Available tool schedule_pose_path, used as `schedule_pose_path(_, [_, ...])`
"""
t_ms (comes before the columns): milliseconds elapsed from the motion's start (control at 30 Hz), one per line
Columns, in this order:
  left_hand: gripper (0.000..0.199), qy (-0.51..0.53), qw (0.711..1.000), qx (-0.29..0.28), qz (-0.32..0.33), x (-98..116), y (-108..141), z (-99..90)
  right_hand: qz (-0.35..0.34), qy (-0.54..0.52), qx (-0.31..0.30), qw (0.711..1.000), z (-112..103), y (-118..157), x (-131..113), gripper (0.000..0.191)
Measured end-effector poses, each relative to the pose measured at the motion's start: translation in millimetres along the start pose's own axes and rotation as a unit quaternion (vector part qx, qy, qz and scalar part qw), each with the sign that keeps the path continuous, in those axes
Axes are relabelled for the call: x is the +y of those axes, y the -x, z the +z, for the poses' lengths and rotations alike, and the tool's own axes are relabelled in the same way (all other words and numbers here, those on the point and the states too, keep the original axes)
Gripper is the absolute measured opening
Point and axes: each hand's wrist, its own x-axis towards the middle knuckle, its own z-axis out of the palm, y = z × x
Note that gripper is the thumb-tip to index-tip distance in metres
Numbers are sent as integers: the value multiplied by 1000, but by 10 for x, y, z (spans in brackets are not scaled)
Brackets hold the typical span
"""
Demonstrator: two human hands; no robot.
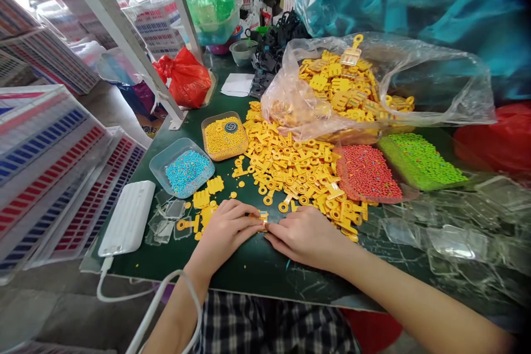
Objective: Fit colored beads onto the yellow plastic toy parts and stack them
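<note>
Near the table's front edge, my left hand (228, 229) and my right hand (307, 235) meet fingertip to fingertip. Between them they pinch a small yellow plastic piece (263, 214), mostly covered by the fingers; its upper part looks clear or shiny. Just beyond spreads a large heap of yellow plastic pieces (286, 163) with ring-shaped ends. Several loose yellow parts (202, 199) lie beside my left hand, and thin clear plastic squares (164, 229) lie farther left.
Open tubs hold blue beads (188, 170), yellow beads (226, 135), red beads (367, 171) and green beads (427, 160). A clear bag (323, 121) of yellow pieces stands behind the heap. Clear plastic cases (456, 243) cover the right side. A white power bank (128, 218) trails a cable past my left forearm.
</note>
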Motion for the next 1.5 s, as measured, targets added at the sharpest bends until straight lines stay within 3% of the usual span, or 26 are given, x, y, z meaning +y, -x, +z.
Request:
schedule_pose_path(267, [33,17,1000,3,-13,-25,-7,19,9,-16,-20,1000,1,5,35,39])
schedule_pose_path(500, [30,33,996,56,-58,1,-8,-9,31,-41,-65,997,-6,-4,72,32])
schedule_pose_path(833, [34,18,999,-2,-45,-40,1,12,47,-65,-94,992,15,-23,66,34])
schedule_pose_path(1033, [29,40,996,-36,-75,-14,-34,8,39,-61,-80,994,25,-19,65,35])
schedule_pose_path(1200, [29,69,993,-6,-91,10,-30,-59,22,-30,6,999,11,-23,59,42])
schedule_pose_path(1300, [27,87,991,53,-83,86,-171,-142,-2,-7,129,992,-42,-32,3,49])
schedule_pose_path(1433, [23,108,992,68,23,339,-788,-163,-117,6,329,937,-63,-36,-115,49])
schedule_pose_path(1500, [23,112,989,25,96,503,-1219,-57,-209,31,326,921,-46,-41,-136,42])
